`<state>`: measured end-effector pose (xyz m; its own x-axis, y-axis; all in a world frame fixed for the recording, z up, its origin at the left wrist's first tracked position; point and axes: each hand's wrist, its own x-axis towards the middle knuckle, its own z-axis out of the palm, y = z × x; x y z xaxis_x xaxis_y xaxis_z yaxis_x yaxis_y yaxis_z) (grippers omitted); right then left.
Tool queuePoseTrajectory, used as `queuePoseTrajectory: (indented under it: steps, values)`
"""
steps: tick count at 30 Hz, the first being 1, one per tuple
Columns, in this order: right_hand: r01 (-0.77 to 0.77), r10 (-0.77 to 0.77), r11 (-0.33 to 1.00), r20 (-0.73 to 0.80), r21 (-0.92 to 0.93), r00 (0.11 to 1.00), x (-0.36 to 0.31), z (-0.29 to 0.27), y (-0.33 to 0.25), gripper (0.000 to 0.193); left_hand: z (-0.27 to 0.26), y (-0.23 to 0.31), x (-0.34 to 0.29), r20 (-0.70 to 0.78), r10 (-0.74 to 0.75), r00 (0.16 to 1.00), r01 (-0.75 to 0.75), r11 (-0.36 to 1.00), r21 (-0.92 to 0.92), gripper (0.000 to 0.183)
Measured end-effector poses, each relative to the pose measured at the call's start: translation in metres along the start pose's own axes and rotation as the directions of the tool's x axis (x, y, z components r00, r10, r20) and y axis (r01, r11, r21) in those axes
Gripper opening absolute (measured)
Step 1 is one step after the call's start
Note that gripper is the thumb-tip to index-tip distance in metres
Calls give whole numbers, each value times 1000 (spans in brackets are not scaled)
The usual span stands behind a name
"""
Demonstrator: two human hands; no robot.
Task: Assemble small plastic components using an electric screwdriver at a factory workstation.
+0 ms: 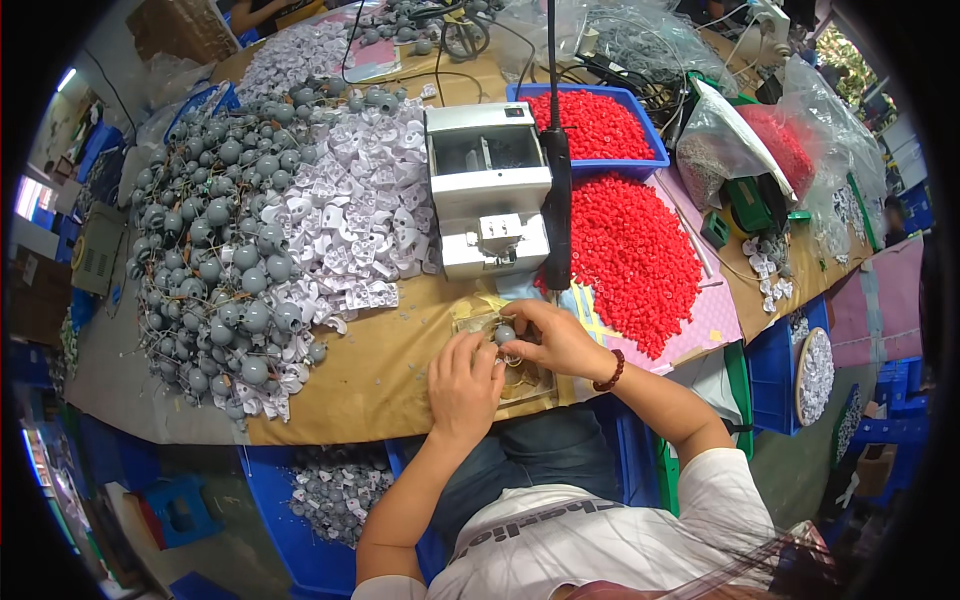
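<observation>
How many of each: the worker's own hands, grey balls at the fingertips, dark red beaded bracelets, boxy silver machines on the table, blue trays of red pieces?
Bare left hand and right hand: 2
Round grey ball: 1
Dark red beaded bracelet: 1
Boxy silver machine: 1
Blue plastic tray: 1
Total: 6

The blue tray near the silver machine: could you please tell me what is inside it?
The blue tray holds a heap of small red pieces. They cover its bottom, so anything beneath them cannot be seen.
</observation>
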<state>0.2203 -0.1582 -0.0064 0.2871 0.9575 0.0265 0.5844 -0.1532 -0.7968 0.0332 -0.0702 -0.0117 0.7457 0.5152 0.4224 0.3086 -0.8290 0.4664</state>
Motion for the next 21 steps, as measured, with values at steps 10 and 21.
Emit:
queuePoseTrajectory:
  steps: [10,21]
  values:
    - [103,-101,995,167,0,981,17,-12,2,41,7,4,0,-69,26,997,-23,999,46,61]
    - [71,25,980,472,-185,881,55,-30,-11,49,8,1,0,36,-52,998,53,998,-27,58]
